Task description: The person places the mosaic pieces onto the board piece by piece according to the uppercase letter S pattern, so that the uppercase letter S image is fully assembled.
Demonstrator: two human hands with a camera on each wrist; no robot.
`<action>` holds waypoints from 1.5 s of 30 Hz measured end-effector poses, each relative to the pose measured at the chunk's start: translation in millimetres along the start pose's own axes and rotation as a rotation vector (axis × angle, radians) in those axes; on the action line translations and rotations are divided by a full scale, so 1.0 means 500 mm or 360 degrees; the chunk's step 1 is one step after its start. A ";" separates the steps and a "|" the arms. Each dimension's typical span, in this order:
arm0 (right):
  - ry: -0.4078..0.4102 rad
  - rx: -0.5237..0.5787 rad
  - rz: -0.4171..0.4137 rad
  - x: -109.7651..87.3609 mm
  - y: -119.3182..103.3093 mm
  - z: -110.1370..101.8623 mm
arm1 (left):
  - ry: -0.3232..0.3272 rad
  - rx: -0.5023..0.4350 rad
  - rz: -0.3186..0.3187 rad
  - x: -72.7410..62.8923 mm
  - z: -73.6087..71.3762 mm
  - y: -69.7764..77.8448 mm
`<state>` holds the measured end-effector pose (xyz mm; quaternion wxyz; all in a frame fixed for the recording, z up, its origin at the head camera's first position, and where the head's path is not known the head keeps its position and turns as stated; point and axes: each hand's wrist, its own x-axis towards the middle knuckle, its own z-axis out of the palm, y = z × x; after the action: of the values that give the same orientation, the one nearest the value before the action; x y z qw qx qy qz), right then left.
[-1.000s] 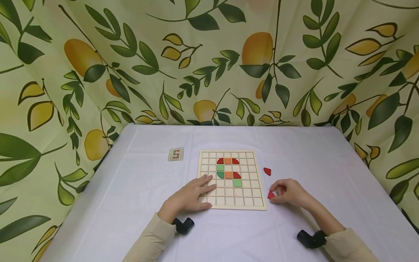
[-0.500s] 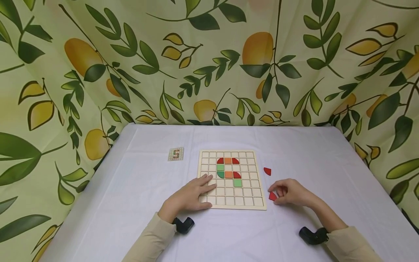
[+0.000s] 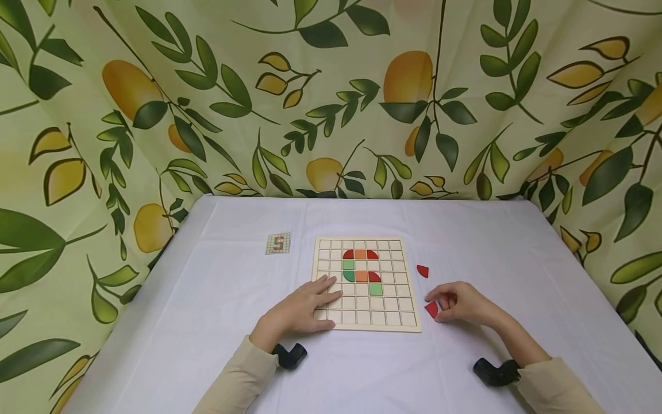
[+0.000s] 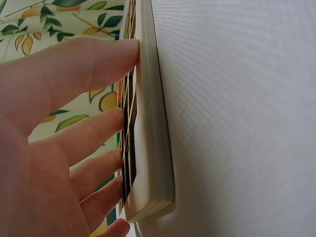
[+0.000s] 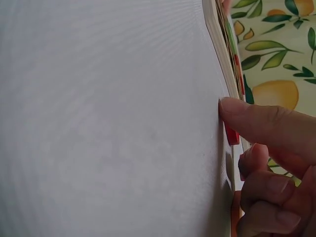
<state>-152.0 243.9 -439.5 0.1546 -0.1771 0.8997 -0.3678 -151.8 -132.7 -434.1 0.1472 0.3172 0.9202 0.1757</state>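
A square wooden grid board (image 3: 385, 317) lies on the table, with red, orange and green pieces set in several of its cells. My left hand (image 3: 305, 306) rests on the board's left side, fingers spread; in the left wrist view its thumb (image 4: 113, 54) lies at the board's edge. Just right of the board, my right hand (image 3: 462, 305) holds a red quarter-circle piece (image 3: 431, 310) low at the table between thumb and curled fingers. The right wrist view shows the thumb against that red piece (image 5: 231, 136); the fingers' exact contact is partly hidden.
Another red quarter-circle piece (image 3: 423, 271) lies beyond my right hand, near the board's right edge. A small card (image 3: 278, 243) printed with an S pattern on a grid lies left of the board. Patterned cloth (image 3: 331, 115) hangs behind the white-covered table (image 3: 233, 276).
The red piece at my right hand has turned and shifted slightly to the right, away from the board. My right wrist has moved a little right. The left hand stays still.
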 end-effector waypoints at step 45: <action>0.0025 -0.0031 -0.0144 0.033 -0.035 0.013 | 0.0007 -0.0021 0.0012 0.001 0.003 -0.003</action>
<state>-160.3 221.1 -433.8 0.1292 -0.2162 0.8955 -0.3670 -152.5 -133.0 -435.9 0.1465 0.3193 0.9182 0.1832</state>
